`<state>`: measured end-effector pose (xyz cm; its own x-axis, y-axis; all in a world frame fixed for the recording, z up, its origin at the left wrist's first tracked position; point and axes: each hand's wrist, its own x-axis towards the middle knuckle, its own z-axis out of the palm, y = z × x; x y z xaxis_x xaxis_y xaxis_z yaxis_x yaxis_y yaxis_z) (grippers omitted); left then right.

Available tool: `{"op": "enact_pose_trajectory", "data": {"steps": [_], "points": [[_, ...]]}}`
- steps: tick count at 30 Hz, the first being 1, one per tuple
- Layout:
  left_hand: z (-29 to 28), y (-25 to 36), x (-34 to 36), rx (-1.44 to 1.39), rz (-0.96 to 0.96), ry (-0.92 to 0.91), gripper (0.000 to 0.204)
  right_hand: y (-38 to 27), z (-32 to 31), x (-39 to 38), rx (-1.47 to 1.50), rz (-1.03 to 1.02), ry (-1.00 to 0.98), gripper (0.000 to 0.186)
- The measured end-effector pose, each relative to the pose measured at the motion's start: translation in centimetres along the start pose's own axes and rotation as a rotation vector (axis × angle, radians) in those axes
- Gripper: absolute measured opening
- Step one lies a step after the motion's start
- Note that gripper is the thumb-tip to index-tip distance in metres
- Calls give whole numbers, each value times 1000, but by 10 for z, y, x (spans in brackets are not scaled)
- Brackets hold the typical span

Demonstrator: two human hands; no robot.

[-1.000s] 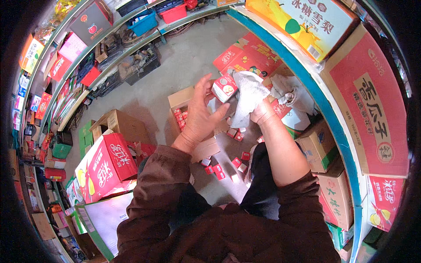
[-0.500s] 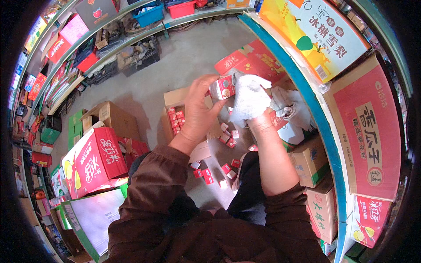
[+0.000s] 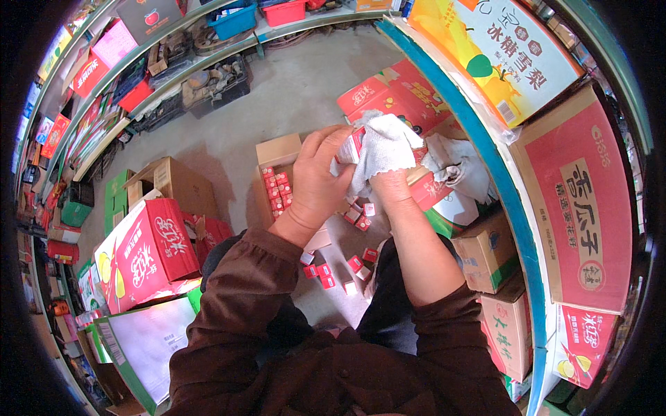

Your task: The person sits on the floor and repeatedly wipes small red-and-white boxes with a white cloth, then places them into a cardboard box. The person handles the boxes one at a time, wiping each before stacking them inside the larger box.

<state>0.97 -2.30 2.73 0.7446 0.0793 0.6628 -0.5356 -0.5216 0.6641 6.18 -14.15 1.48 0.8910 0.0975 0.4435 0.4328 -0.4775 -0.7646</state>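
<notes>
Between the thumb and fingers of my left hand (image 3: pixel 316 180) is a small red-and-white box (image 3: pixel 352 147), its far side partly covered. A crumpled white cloth (image 3: pixel 390 142) is bunched in my right hand (image 3: pixel 390 186) and lies against the box; most of that hand's fingers are hidden under it. Beneath my left hand stands an open brown carton (image 3: pixel 279 150) holding rows of small red boxes (image 3: pixel 277 187). Several more small red-and-white boxes (image 3: pixel 326 275) are scattered on the floor between my legs and beside the carton.
A blue-green shelf edge (image 3: pixel 479 145) curves along my right, with large cartons (image 3: pixel 579 208) on it. Below it lie another whitish cloth (image 3: pixel 454 166) and stacked cartons (image 3: pixel 489 251). Red drink cartons (image 3: pixel 149 253) stand at my left. Shelves with bins (image 3: pixel 232 21) line the far side.
The cloth has shifted a little left and now covers more of the small box. The box has turned, and my left fingers have moved slightly down and right around it.
</notes>
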Motion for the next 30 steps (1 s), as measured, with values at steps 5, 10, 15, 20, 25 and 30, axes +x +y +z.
{"op": "enact_pose_trajectory", "data": {"steps": [5, 10, 15, 20, 25, 30], "points": [[-3, -1, 1, -124, -60, -3, 54, -7, -11, -5, -2, 80, -50, 26], [-8, 1, 0, -79, -28, -32, 54, -10, -17, -10, -405, -181, -167, 31], [-8, 0, 0, 11, 5, 3, 55, 7, 2, -12, -554, -475, -124, 36], [-7, -1, -4, -36, -47, -10, 54, 3, 5, -9, -333, -268, -15, 31], [-7, 5, -3, -44, -111, -32, 53, -5, 2, -9, 377, 58, 59, 21], [-8, 10, 2, -298, -190, -5, 50, 0, 0, -8, 492, 104, 108, 15]]}}
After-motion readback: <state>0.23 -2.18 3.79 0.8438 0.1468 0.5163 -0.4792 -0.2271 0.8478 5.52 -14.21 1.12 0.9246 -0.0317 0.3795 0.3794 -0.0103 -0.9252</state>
